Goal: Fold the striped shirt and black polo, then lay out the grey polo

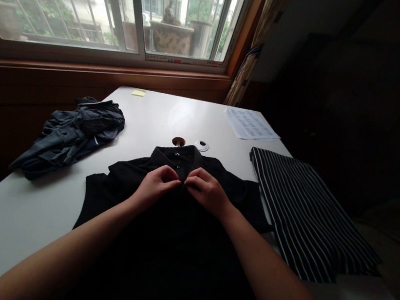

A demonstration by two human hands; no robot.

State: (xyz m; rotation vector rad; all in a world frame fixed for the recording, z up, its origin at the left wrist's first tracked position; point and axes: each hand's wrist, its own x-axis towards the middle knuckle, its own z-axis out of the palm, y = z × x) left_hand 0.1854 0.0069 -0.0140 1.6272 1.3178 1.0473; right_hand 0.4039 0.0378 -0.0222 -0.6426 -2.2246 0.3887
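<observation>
A black collared shirt (122,179) lies spread front side up on the white table, its collar towards the window. At the placket below the collar, my left hand (156,183) pinches the cloth between thumb and fingers. Close against it from the other side, my right hand (209,193) pinches the placket too, the fingertips of both hands nearly meeting. Small shiny buttons (178,167) show above the hands. Whatever sits right between the fingertips is too small and dark to make out.
On the white table (148,118) a crumpled dark garment (77,129) lies at the left. A folded black garment with white stripes (309,213) is at the right. Printed sheets (251,125), a yellow note (138,92), a cable hole (178,141) and its white cover (201,146) are farther back.
</observation>
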